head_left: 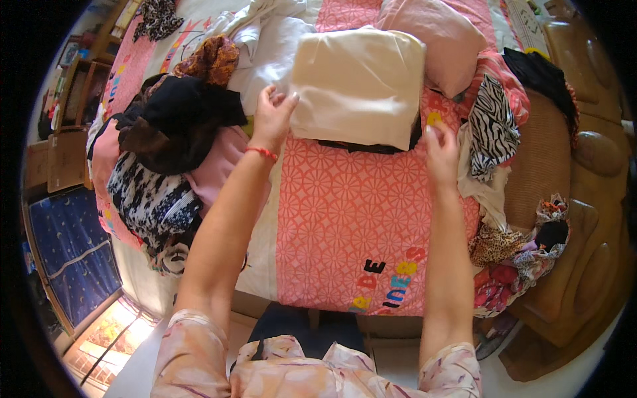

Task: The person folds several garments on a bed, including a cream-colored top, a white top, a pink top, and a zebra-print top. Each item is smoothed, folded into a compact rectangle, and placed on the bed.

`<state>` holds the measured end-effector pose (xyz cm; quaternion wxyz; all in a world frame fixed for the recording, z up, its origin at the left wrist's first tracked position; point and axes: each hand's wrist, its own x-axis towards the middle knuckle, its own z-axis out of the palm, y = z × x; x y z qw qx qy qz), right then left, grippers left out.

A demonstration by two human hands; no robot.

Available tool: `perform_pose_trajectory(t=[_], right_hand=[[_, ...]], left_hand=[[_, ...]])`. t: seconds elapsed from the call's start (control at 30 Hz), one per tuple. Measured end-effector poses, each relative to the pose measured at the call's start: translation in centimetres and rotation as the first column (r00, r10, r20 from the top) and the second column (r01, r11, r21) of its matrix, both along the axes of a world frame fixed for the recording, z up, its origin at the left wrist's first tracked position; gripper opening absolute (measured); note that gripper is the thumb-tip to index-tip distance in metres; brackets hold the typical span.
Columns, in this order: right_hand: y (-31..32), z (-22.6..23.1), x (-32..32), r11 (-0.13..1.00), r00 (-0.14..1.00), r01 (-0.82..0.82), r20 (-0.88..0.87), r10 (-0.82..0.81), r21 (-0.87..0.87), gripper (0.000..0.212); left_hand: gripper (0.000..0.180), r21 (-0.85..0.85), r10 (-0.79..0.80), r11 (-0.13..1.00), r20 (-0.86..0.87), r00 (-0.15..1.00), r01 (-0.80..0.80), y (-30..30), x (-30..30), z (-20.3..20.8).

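A cream folded cloth [358, 86] lies squared on the bed in front of me, with some black fabric [371, 146] showing under its near edge. My left hand [272, 123] is raised at the cloth's left side, fingers loosely bent and thumb apart, with a red bracelet on the wrist. Off the cloth's lower right corner is my right hand [442, 152], its thumb and fingers slightly apart. Neither hand shows anything held. Beneath them spreads a coral patterned bedcover [345, 205] with coloured letters.
Dark and pink clothes [179, 126] are heaped at left, above a black-and-white garment [149, 199]. A pink pillow [434, 46] rests behind the cloth. At right lie a zebra-print cloth [491, 126], a leopard-print piece [494, 245] and a carved wooden bed frame [594, 159].
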<state>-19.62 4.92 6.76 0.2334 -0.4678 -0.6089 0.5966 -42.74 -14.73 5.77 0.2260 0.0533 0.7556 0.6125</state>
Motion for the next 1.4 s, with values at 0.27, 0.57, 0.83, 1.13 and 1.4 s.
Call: perform_pose_trajectory(t=[0.27, 0.57, 0.83, 1.13, 1.4], right_hand=[[-8.2, -11.9, 8.8, 0.816, 0.964, 0.035, 0.236, 0.126, -0.578, 0.047], [-8.0, -7.6, 4.3, 0.67, 0.958, 0.138, 0.271, 0.098, -0.729, 0.05], [-8.6, -8.5, 5.7, 0.72, 0.977, 0.111, 0.207, 0.045, -0.685, 0.05], [-9.3, -7.8, 9.6, 0.672, 0.993, -0.115, -0.056, 0.108, -0.731, 0.031], [5.3, -1.3, 19.4, 0.998, 0.993, -0.054, -0.107, 0.05, -0.027, 0.02]], left_hand=[[0.039, -0.389, -0.381, 0.911, -0.669, 0.638, 0.136, -0.2, 7.6, 2.0], [0.013, 0.946, -0.704, 0.118, -0.135, 0.697, 0.303, 3.8, 10.3, 19.8], [0.009, 0.965, -0.712, 0.007, -0.178, 0.68, 0.26, 3.2, 13.9, 23.4], [0.004, 0.927, -0.638, 0.044, -0.262, 0.724, 0.374, 2.0, 21.3, 27.3], [0.004, 0.871, -0.477, 0.356, -0.141, 0.867, 0.338, 0.1, 29.7, 27.0]])
